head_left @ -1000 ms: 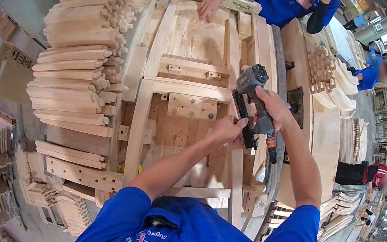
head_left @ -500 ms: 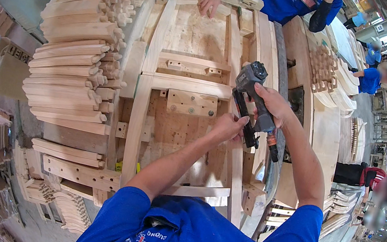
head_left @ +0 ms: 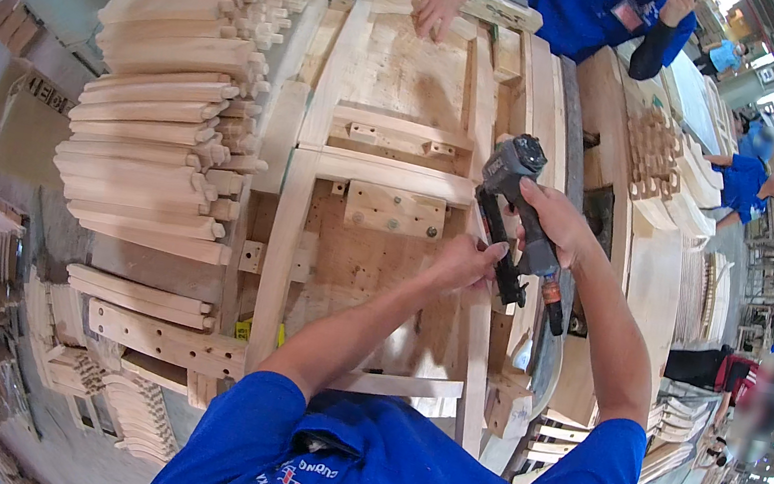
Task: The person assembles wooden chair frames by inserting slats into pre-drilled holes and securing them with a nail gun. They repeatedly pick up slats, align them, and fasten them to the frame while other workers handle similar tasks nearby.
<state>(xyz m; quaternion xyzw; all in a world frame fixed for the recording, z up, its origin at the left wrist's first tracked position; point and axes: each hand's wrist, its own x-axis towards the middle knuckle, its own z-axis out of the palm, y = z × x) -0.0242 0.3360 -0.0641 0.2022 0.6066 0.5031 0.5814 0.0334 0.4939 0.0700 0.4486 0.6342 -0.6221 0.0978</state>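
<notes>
My right hand (head_left: 557,223) is wrapped round the grip of a black and grey air nail gun (head_left: 517,168), held up over the right side of a wooden frame (head_left: 397,179). An orange fitting (head_left: 552,295) shows at the grip's lower end. My left hand (head_left: 467,263) is closed against the gun's long black magazine (head_left: 501,260), thumb on its edge; its other fingers are partly hidden. Below the hands lies the pale frame, with long side rails and crosspieces, on a wooden jig. A drilled wooden block (head_left: 395,211) sits just below the middle crosspiece.
Shaped wooden legs (head_left: 153,119) are stacked at the left. Across the bench a co-worker in blue (head_left: 595,12) rests one hand (head_left: 439,9) on the frame's far end. More wooden parts (head_left: 657,148) stand at the right. A cardboard box (head_left: 31,125) is at far left.
The view has shifted slightly, so the bench appears a little farther right. Both hands keep their hold at the nail gun, which has barely moved. The co-worker's hand stays on the frame.
</notes>
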